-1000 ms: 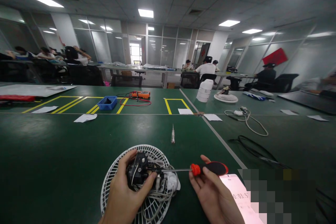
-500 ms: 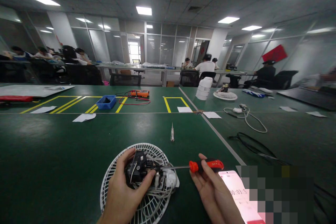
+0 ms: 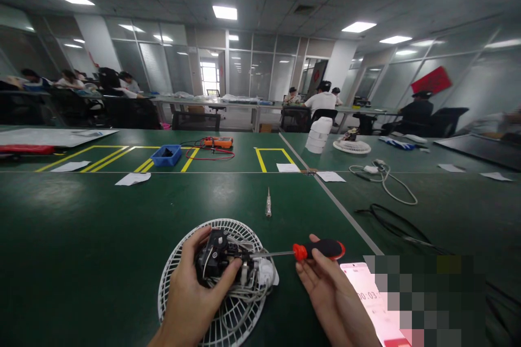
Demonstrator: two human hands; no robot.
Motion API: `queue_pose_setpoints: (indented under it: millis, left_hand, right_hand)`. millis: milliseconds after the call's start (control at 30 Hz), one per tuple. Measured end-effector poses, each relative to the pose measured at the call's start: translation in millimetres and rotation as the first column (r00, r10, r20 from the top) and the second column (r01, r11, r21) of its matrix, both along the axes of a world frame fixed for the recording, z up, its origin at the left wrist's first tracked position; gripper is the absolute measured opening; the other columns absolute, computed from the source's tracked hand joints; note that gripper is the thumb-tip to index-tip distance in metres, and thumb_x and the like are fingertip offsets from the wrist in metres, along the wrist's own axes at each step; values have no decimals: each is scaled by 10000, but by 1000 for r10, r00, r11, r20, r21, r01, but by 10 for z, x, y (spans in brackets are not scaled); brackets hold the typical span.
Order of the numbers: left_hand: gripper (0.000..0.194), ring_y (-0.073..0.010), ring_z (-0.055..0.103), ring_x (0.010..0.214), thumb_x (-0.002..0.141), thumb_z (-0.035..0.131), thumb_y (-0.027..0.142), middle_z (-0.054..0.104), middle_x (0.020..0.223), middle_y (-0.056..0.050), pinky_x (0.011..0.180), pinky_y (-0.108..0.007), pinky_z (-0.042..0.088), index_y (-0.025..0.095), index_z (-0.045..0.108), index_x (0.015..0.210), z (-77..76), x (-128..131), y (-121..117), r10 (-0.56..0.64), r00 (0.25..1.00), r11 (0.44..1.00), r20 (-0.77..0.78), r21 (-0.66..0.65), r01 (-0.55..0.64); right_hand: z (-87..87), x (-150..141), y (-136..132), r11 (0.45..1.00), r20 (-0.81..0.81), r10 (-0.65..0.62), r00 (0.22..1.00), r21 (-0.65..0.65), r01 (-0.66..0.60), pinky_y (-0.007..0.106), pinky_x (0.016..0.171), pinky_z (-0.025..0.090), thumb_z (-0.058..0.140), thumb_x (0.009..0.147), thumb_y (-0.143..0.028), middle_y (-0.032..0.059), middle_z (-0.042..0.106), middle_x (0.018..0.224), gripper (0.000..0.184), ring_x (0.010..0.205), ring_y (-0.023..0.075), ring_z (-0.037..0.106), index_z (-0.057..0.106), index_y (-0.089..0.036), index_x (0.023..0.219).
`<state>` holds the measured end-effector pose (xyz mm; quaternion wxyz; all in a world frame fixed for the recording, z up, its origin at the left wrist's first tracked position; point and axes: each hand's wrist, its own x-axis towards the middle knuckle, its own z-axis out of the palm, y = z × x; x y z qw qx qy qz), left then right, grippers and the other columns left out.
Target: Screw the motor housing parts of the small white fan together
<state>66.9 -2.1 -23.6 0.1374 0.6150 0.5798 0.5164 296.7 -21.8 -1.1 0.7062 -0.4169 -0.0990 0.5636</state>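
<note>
A black fan motor assembly (image 3: 214,256) sits on a round white fan grille (image 3: 166,287) on the green table. My left hand (image 3: 193,287) is wrapped round the motor, thumb on its near right side. In my right hand (image 3: 331,293) is a red and black screwdriver (image 3: 321,250), its handle between thumb and fingers. The shaft points left and its tip meets the motor's right side; the exact contact point is too small to make out. Beside the motor, a white plug (image 3: 266,271) and coiled pale cable lie on the grille.
Beyond the grille lies a small clear screwdriver (image 3: 268,205). Farther back are a blue bin (image 3: 166,155), an orange multimeter (image 3: 218,142) and paper slips. A lit phone (image 3: 362,293) is by my right hand; cables (image 3: 399,225) lie to the right. People sit at far tables.
The screwdriver handle has turned in my right hand, now showing more black on its face. My left hand keeps its grip on the motor. The whole view has shifted slightly.
</note>
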Motion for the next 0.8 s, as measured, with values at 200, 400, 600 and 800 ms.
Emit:
queue_pose_setpoints:
  millis: [200,400,600,800]
  left_hand:
    - [702,-284,704,1125,775,760,572,697,1232,-87,925,-460,615,252,506,1344,-7,7,-5,-13,1000,1000,8,4,13]
    - [687,-287,702,1127,780,752,566,697,1234,-78,929,-466,612,261,506,1343,-1,22,-13,-8,1000,1000,4,-7,8]
    - [641,-279,679,1152,815,716,494,666,1273,-96,1011,-478,568,238,493,1359,94,103,-74,-10,999,1000,32,-13,11]
    - [636,-271,704,1098,811,721,505,688,1223,-89,950,-449,601,237,504,1345,94,93,-69,-5,1000,1000,22,-14,5]
  right_hand:
    - [-43,-15,14,997,4,18,1000,-81,-18,435,896,597,926,657,-423,87,780,952,412,982,277,732,681,-201,904]
    - [43,1,-14,997,-47,-37,998,-67,34,364,824,610,952,525,-236,58,775,977,510,943,247,732,701,-198,967]
    - [31,-19,-18,993,3,-67,998,-95,67,304,663,602,957,581,-398,44,747,925,492,878,232,719,705,-208,958]
    - [64,2,-43,994,36,-63,997,-87,66,297,785,613,979,494,-235,52,738,1015,695,918,213,706,703,-200,1131]
